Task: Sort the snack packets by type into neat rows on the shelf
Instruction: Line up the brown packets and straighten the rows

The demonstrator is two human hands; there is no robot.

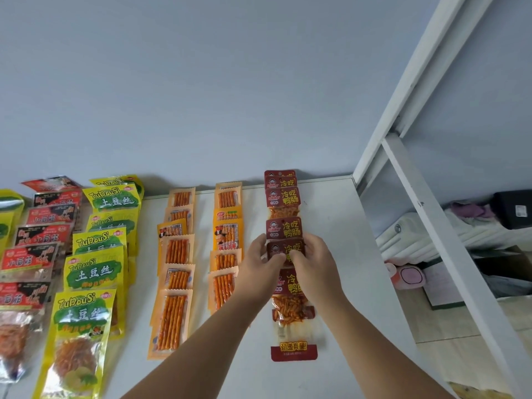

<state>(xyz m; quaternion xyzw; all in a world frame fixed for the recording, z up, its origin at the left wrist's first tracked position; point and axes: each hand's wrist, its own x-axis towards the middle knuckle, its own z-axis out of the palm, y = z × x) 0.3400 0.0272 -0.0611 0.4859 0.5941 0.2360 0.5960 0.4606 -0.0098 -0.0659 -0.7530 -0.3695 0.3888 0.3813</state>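
Observation:
On the white shelf (339, 231) the snack packets lie in overlapping rows running away from me. At the right is a row of dark red packets (285, 197). My left hand (260, 262) and my right hand (312, 262) meet over one dark red packet (283, 250) in the middle of that row, each pinching an edge of it. Left of them lie two rows of orange stick packets (175, 254) (227, 246). Further left are a row of yellow packets (95, 272) and a row of red-and-black packets (31, 257).
The pale wall (201, 82) rises right behind the shelf. A white metal frame post (426, 203) bounds the shelf at the right. Beyond it, lower down, are a white case, a pink object and dark boxes. A strip of bare shelf runs between the red row and the post.

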